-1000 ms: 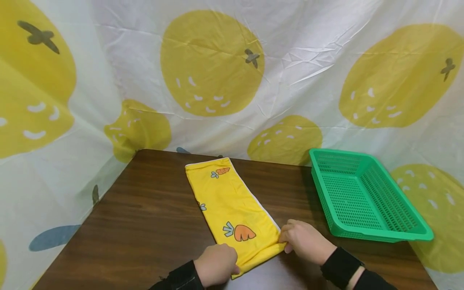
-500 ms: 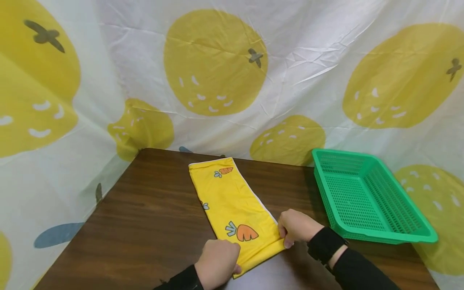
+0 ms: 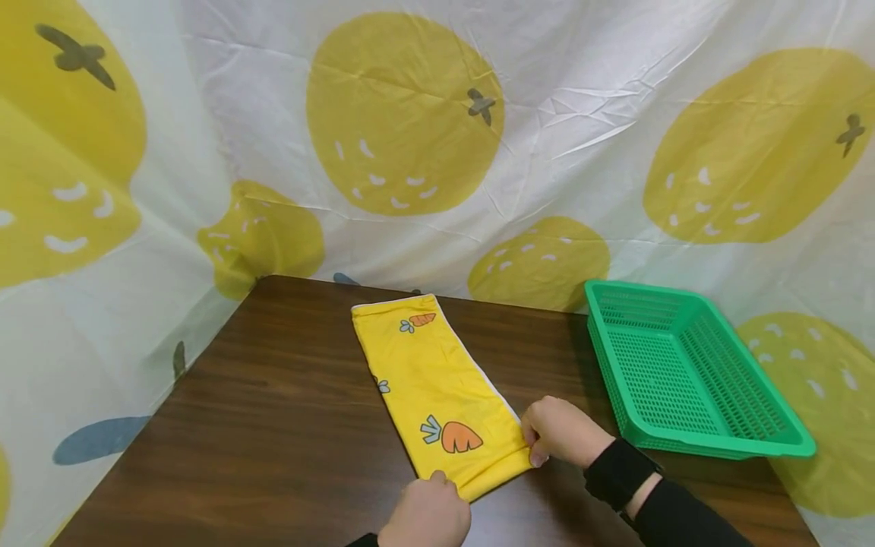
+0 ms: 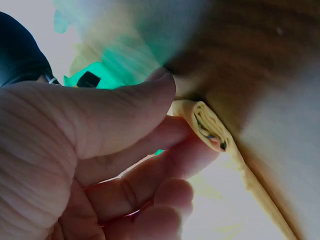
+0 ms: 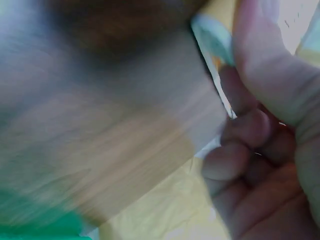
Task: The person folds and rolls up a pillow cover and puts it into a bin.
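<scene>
A folded yellow cloth with carrot prints and a white edge lies lengthwise on the table, its near end rolled over. My left hand is at the near left corner, fingers curled around the roll. In the left wrist view the coiled end of the cloth shows layered against my fingertips, with the thumb just above. My right hand pinches the near right corner of the roll. The right wrist view is blurred, with the cloth's edge beside the thumb.
A green plastic basket with perforated walls stands on the brown wooden table to the right of the cloth. Behind and beside the table hangs a white curtain printed with yellow fruit.
My left hand has shifted right and toward me, around the near corner. The near edge of the cloth is rolled slightly farther up. My right hand has moved a little left, still gripping its corner.
</scene>
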A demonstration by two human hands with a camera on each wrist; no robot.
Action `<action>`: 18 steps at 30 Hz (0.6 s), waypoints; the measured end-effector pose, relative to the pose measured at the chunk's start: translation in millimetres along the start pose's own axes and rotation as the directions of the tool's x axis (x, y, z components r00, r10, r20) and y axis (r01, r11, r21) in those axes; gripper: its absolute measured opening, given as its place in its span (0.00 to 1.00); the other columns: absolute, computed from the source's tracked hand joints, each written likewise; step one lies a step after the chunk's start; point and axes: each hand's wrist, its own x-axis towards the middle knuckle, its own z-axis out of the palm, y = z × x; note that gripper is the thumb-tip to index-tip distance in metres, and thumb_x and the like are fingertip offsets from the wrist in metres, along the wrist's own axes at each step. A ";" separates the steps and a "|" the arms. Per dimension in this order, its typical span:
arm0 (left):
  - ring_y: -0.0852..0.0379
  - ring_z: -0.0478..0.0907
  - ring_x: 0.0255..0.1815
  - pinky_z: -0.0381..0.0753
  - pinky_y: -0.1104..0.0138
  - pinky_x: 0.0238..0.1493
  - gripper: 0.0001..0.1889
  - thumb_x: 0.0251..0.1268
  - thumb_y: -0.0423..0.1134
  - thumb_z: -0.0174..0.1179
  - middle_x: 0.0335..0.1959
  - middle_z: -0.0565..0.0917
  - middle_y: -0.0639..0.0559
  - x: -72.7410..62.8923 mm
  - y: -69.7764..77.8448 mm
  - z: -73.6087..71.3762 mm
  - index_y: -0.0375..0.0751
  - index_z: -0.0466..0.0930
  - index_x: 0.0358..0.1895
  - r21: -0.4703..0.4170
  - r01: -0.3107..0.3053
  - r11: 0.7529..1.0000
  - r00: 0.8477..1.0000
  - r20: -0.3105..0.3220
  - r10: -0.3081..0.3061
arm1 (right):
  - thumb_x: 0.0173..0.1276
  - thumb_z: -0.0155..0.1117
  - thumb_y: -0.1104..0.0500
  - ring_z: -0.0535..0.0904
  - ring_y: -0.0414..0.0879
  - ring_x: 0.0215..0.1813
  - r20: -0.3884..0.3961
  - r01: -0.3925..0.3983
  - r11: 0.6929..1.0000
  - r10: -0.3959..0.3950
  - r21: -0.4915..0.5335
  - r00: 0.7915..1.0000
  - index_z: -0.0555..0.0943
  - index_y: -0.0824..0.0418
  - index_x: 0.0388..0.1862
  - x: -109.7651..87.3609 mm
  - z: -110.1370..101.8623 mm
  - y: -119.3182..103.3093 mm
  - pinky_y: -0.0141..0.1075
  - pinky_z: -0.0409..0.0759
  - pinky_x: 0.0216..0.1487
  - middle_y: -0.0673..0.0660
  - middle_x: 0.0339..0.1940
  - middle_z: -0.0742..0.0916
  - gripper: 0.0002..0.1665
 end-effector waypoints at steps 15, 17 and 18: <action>0.62 0.72 0.21 0.72 0.65 0.21 0.16 0.54 0.47 0.80 0.17 0.78 0.60 3.3 -15.9 2.4 0.50 0.83 0.17 -0.174 0.034 0.984 0.997 -0.061 -0.045 | 0.37 0.88 0.56 0.67 0.34 0.33 -0.288 0.283 0.905 -0.376 -0.318 0.881 0.90 0.50 0.31 -37.0 26.8 8.4 0.24 0.72 0.33 0.42 0.24 0.73 0.19; 0.63 0.72 0.21 0.72 0.65 0.21 0.16 0.52 0.48 0.81 0.16 0.77 0.61 4.8 -17.9 1.9 0.51 0.84 0.17 -0.208 0.043 0.977 0.998 -0.041 -0.053 | 0.37 0.88 0.58 0.66 0.33 0.33 -0.276 0.277 0.923 -0.348 -0.266 0.896 0.89 0.49 0.30 -33.9 26.0 10.8 0.24 0.72 0.33 0.41 0.24 0.73 0.19; 0.63 0.71 0.21 0.72 0.65 0.21 0.16 0.52 0.49 0.81 0.16 0.77 0.61 5.2 -18.5 1.5 0.51 0.84 0.17 -0.220 0.046 0.974 0.998 -0.032 -0.055 | 0.38 0.88 0.59 0.66 0.33 0.32 -0.266 0.273 0.929 -0.337 -0.250 0.903 0.89 0.49 0.30 -32.3 25.3 11.2 0.24 0.72 0.33 0.41 0.24 0.73 0.19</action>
